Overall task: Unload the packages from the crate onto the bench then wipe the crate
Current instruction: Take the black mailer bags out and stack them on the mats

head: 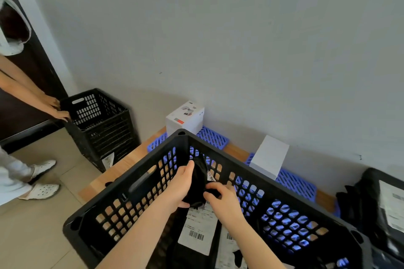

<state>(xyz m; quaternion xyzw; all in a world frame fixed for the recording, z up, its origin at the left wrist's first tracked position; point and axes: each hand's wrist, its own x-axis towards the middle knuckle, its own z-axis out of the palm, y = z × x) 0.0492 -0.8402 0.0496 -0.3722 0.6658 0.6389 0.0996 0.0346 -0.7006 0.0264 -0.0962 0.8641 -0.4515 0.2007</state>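
A black perforated crate (135, 199) stands on the wooden bench (129, 159) right below me. Inside it, my left hand (180, 185) and my right hand (223, 200) both grip a small black plastic package (200, 176) with a barcode label, held above the crate's floor. More black packages with white shipping labels (197, 229) lie in the bottom of the crate.
Two white boxes (185, 117) (270, 156) stand on blue grid mats (213, 136) against the wall. Black labelled packages (376, 201) lie on the bench at right. Another person's hands (58, 108) hold a second black crate (100, 122) on the floor at left.
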